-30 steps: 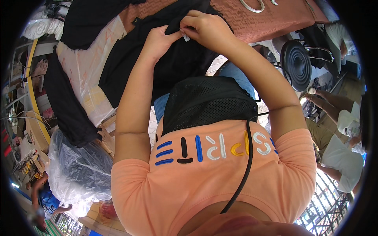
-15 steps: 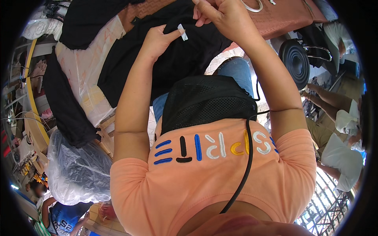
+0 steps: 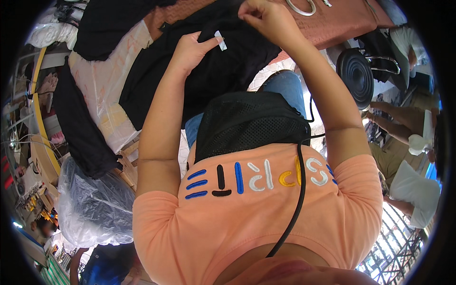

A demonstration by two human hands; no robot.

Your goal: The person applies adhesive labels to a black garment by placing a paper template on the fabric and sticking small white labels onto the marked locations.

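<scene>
A black garment (image 3: pixel 204 80) lies spread on the table and hangs toward my lap. My left hand (image 3: pixel 190 51) is closed on its cloth, with the thumb stretched out at a small white label (image 3: pixel 221 41). The label is attached to the fabric near the thumb's tip. Raised to the right of it, close to the picture's top edge, is my right hand (image 3: pixel 271 21). Its fingers are curled together as in a pinch; whatever they may hold is too small to make out.
A brown cloth covers the table (image 3: pixel 327 33), where a white ring-shaped roll (image 3: pixel 304 6) lies. Another black garment (image 3: pixel 102 28) and clear plastic sheeting (image 3: pixel 107 80) are at the left. Clear plastic wrap (image 3: pixel 92 209) bulges nearby. A round black stool (image 3: pixel 354 76) stands at right; people sit beyond.
My right hand has shifted a little right and its fingers are curled tighter. The left hand stays at the label. At lower left, a person in blue has moved.
</scene>
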